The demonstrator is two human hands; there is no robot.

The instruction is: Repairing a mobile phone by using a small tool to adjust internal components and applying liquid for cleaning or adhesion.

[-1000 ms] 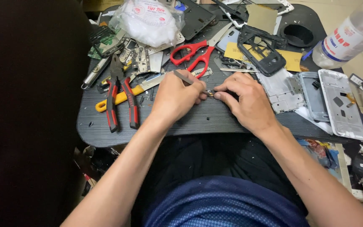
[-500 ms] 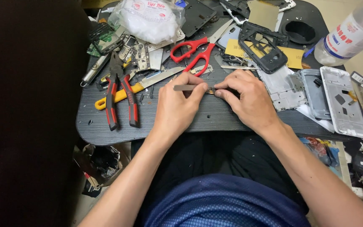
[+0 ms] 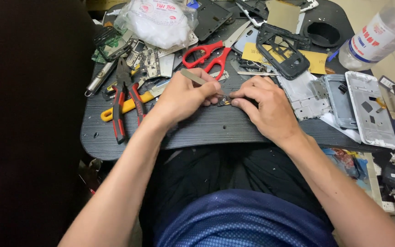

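My left hand (image 3: 182, 97) grips metal tweezers (image 3: 193, 76), whose tips reach a small electronic part (image 3: 225, 100) lying on the dark work board (image 3: 206, 130). My right hand (image 3: 264, 106) pinches that small part from the right and presses it against the board. Both hands meet at the middle of the board, fingertips almost touching. The part itself is mostly hidden by fingers.
Red-handled pliers (image 3: 123, 107) and a yellow-handled tool (image 3: 129, 104) lie left of my hands. Red scissors (image 3: 211, 54), a black phone frame (image 3: 282, 52), a bag of white cotton (image 3: 156, 20), silver phone frames (image 3: 348, 100) and a plastic bottle (image 3: 380, 34) crowd the back and right.
The tweezers in my left hand have tilted, their back end now pointing up and left. Both hands stay at the small part; the view shifted slightly.
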